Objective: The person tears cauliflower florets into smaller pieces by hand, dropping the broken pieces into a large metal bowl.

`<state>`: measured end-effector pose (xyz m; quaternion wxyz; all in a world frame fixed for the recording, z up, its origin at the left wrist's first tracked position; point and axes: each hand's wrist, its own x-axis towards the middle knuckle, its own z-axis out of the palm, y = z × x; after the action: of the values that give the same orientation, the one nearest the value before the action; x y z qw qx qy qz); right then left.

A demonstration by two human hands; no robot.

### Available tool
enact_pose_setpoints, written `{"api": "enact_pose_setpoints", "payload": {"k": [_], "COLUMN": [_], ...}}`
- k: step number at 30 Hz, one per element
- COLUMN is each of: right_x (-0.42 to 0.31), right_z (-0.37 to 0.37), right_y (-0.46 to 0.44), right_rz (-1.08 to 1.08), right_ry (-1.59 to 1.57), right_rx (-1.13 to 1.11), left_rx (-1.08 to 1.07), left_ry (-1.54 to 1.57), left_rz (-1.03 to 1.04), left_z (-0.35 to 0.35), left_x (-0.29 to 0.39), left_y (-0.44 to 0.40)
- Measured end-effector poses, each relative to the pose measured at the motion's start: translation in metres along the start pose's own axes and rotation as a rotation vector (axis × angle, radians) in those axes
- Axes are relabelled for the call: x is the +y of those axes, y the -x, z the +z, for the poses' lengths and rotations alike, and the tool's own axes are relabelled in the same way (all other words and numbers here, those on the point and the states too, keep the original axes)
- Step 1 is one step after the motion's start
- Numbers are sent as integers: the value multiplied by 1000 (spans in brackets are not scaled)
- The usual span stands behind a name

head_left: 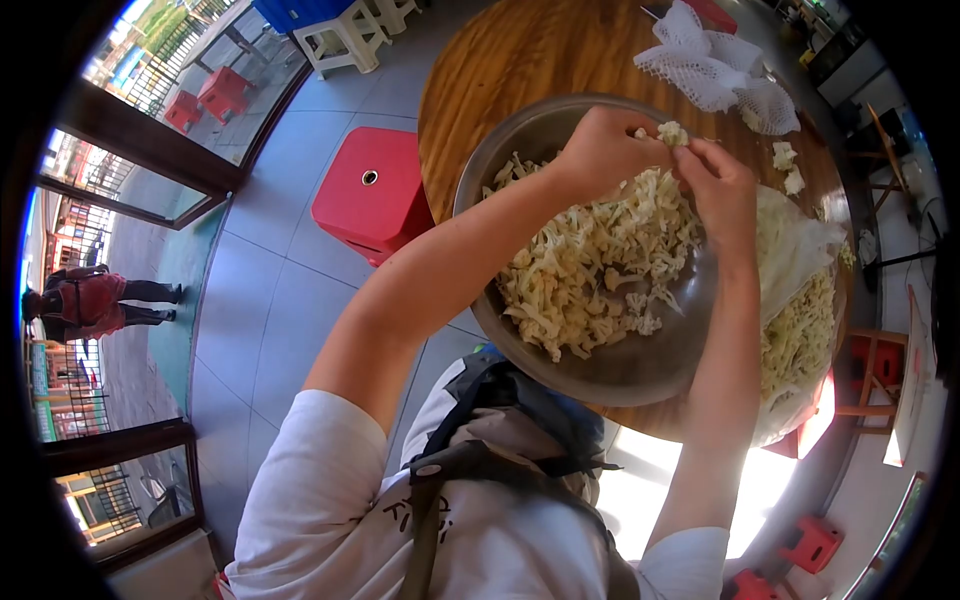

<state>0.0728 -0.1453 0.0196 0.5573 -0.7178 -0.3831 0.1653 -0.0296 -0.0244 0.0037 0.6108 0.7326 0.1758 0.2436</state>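
Observation:
Over the far side of a wide metal bowl (480, 190), my left hand (612, 152) and my right hand (720, 180) meet with fingers pinched. Between their fingertips is a small pale cauliflower floret (672, 133), and both hands grip it. Below them, the bowl holds a heap of torn cauliflower pieces (590, 270), cream and pale green. Part of the heap is hidden by my left forearm. To the right of my right forearm, a clear plastic bag (795, 235) contains more cauliflower (800, 335).
The round wooden table (510, 50) carries the bowl. White foam netting (705, 65) and loose cauliflower bits (787, 165) lie at its far right. A red stool (375, 190) stands left of the table. Beyond the glass doors, a person (90, 303) is outside.

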Motion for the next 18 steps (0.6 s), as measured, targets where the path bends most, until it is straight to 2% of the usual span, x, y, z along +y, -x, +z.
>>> {"api": "enact_pose_setpoints", "payload": {"k": [4, 10, 13, 18], "right_x": [4, 8, 9, 10], "right_z": [2, 1, -1, 4], "right_y": [-2, -4, -3, -4], "right_rz": [27, 110, 155, 188], "right_ry": [-156, -403, -596, -643], "right_rx": [7, 21, -23, -40], "left_rx": [-11, -40, -99, -75], "left_ry": [176, 392, 481, 514], "left_rz": [-142, -241, -253, -224], "left_z": [1, 0, -4, -2], "left_x": [-1, -6, -5, -1], "left_y": [-2, -7, -7, -5]}}
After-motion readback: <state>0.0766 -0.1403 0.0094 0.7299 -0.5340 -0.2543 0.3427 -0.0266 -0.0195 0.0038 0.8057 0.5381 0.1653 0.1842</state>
